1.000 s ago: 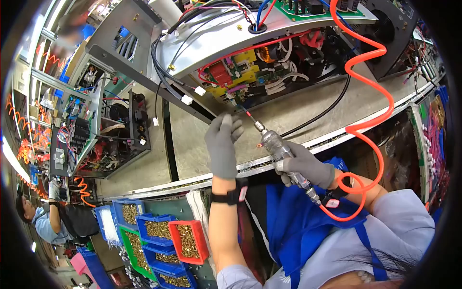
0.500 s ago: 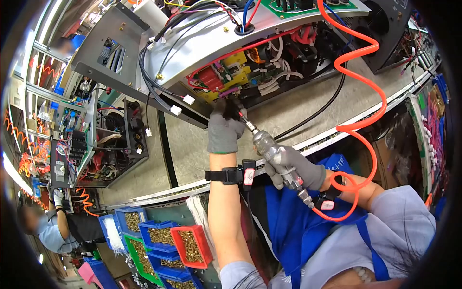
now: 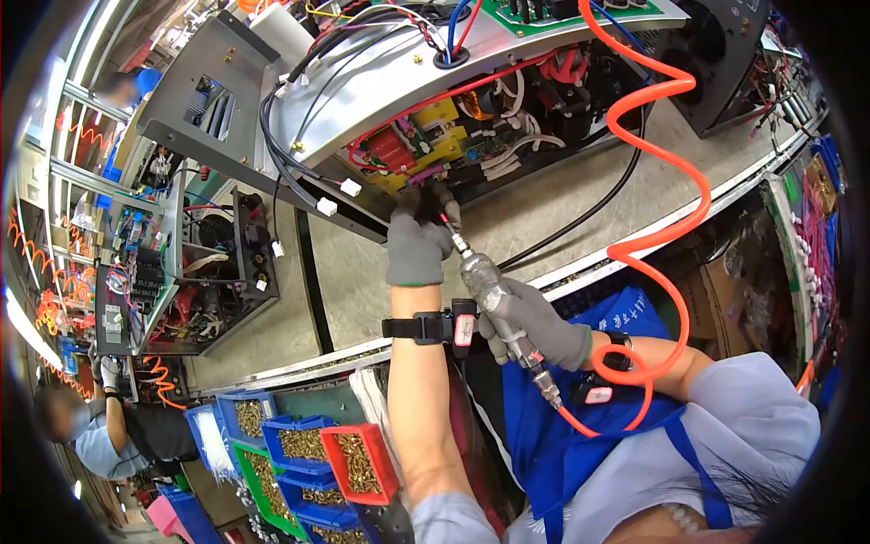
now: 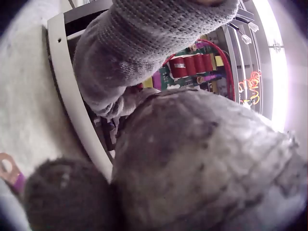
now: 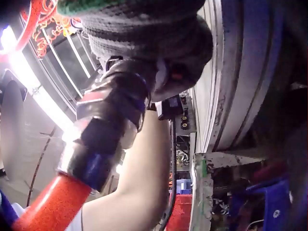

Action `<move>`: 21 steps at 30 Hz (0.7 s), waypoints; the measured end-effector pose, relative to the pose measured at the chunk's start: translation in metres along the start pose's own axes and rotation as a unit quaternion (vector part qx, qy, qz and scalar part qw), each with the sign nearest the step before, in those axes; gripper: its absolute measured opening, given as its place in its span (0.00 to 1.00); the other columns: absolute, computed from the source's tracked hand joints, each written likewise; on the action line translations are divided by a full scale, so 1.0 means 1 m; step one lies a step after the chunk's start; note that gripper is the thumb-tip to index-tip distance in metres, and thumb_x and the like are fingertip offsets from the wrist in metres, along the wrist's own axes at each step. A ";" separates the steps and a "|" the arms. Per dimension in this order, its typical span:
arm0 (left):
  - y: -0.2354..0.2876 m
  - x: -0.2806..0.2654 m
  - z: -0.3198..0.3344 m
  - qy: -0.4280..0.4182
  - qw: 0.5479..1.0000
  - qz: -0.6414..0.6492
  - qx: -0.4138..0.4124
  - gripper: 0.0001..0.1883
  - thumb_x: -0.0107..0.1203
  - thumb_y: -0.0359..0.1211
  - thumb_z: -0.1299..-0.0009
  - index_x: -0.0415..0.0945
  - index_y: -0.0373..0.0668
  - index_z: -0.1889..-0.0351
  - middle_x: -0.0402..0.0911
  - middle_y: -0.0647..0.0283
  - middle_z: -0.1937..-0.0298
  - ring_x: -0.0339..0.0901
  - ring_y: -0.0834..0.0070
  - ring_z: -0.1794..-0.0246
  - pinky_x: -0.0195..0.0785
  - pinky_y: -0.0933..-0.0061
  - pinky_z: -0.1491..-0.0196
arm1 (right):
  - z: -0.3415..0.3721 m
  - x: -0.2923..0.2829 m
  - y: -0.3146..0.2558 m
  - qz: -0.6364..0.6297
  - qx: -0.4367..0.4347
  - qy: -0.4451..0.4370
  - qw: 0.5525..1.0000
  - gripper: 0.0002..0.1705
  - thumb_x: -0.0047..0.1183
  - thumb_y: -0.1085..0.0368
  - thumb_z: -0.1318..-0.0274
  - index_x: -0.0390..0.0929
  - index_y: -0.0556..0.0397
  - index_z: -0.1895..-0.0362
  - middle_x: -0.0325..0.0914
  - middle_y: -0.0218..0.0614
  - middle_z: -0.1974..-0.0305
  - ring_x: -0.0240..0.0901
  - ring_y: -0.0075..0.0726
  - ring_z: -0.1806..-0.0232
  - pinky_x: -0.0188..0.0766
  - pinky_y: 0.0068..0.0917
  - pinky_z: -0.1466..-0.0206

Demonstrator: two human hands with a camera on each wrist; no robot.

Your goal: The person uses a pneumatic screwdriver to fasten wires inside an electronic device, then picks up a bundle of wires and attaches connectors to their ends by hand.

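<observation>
My gloved right hand (image 3: 544, 325) grips a pneumatic screwdriver (image 3: 488, 283), its body scuffed and silvery, with an orange coiled hose at the tail. The driver's narrow front end points up and left to the lower edge of an open metal chassis (image 3: 344, 109). There, my gloved left hand (image 3: 417, 247) reaches in, its fingers bent around the driver's tip; I cannot tell what they hold. Inside the chassis are red components (image 4: 192, 65) on a green circuit board, beside the left fingers in the left wrist view. In the right wrist view, the driver's hose fitting (image 5: 89, 154) fills the foreground.
The orange hose (image 3: 671, 204) coils down across the right side. Loose cables with white connectors (image 3: 351, 187) hang at the chassis's left. Below the bench edge are blue bins, a green bin and a red bin (image 3: 388, 464) of brass-coloured parts. Another person (image 3: 113, 435) works at far left.
My left hand has reached up into the chassis's lower edge. The right hand has brought the screwdriver left, its tip now among the left fingers. The head view has shifted slightly.
</observation>
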State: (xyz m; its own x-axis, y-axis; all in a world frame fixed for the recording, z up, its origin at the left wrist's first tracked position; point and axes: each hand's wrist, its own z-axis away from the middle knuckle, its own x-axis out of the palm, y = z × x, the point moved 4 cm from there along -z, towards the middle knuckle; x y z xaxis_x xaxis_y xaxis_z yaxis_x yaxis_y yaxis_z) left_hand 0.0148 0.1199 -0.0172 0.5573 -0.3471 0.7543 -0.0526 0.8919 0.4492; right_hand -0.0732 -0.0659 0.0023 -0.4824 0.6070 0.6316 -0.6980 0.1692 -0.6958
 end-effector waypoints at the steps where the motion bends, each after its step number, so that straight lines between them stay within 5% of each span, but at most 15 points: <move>1: 0.000 0.000 0.001 0.005 1.000 0.002 -0.002 0.10 0.54 0.36 0.28 0.74 0.42 0.54 0.81 0.59 0.67 0.78 0.63 0.69 0.72 0.60 0.68 | 0.000 0.000 0.001 0.001 -0.002 -0.004 1.000 0.19 0.51 0.56 0.40 0.66 0.53 0.50 0.74 0.33 0.72 0.72 0.24 0.82 0.73 0.24 0.81; 13: 0.000 0.004 0.001 0.071 0.997 0.029 0.006 0.10 0.54 0.37 0.28 0.75 0.46 0.53 0.83 0.62 0.64 0.79 0.64 0.67 0.71 0.61 0.66 | 0.004 -0.005 0.002 0.006 0.012 -0.005 1.000 0.21 0.52 0.55 0.41 0.66 0.54 0.50 0.74 0.34 0.71 0.73 0.25 0.81 0.72 0.24 0.81; 21: -0.004 -0.006 -0.006 0.039 0.999 0.014 -0.010 0.09 0.54 0.37 0.28 0.76 0.46 0.54 0.83 0.62 0.65 0.78 0.66 0.68 0.71 0.63 0.68 | 0.006 -0.007 -0.004 0.003 0.002 -0.018 1.000 0.20 0.53 0.55 0.41 0.66 0.54 0.51 0.73 0.34 0.71 0.73 0.25 0.81 0.73 0.24 0.80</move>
State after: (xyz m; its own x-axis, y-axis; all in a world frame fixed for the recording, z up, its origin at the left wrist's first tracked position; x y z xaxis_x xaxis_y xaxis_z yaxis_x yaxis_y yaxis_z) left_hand 0.0165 0.1198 -0.0265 0.6191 -0.2993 0.7260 -0.0518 0.9069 0.4181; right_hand -0.0702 -0.0759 0.0023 -0.5063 0.5792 0.6389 -0.6965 0.1622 -0.6990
